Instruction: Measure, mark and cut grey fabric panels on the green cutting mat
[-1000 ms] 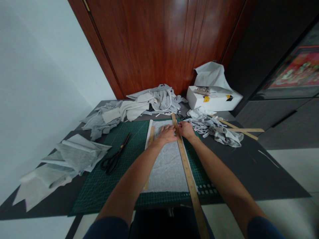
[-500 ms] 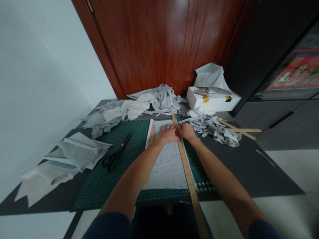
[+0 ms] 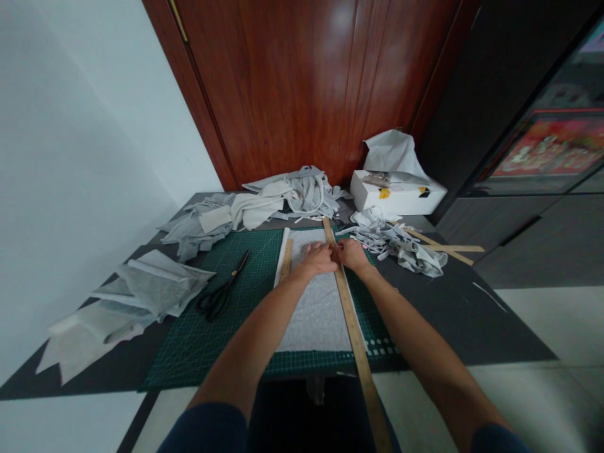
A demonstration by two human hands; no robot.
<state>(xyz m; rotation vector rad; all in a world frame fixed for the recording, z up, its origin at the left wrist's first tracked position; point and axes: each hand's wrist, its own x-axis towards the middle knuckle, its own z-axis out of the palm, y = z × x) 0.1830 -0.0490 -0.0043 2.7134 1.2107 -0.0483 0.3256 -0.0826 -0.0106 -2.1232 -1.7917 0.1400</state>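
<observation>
A grey fabric piece (image 3: 314,314) lies on the green cutting mat (image 3: 179,352), with a long wooden ruler (image 3: 352,318) along its right side, reaching past the table's front edge. My left hand (image 3: 321,258) rests on the fabric against the ruler, its fingers bent; what they grip, if anything, is hidden. Just right of the ruler my right hand (image 3: 353,255) pinches at the fabric's edge, its fingertips close to the left hand's. A shorter wooden ruler (image 3: 285,261) lies by the fabric's left edge, partly behind my left forearm. Black-handled scissors (image 3: 221,292) lie on the mat's left.
Grey fabric scraps (image 3: 302,192) are heaped at the back, and folded cloth pieces (image 3: 151,286) lie on the left. Thin offcuts (image 3: 401,245) and crossed wooden strips (image 3: 453,248) sit on the right, near a white box (image 3: 396,195). Behind the table stands a wooden door (image 3: 283,88).
My left hand's fingers, flatter and more spread before, are now drawn in beside the ruler. My right hand stays pinched at nearly the same spot. The camera view has shifted slightly.
</observation>
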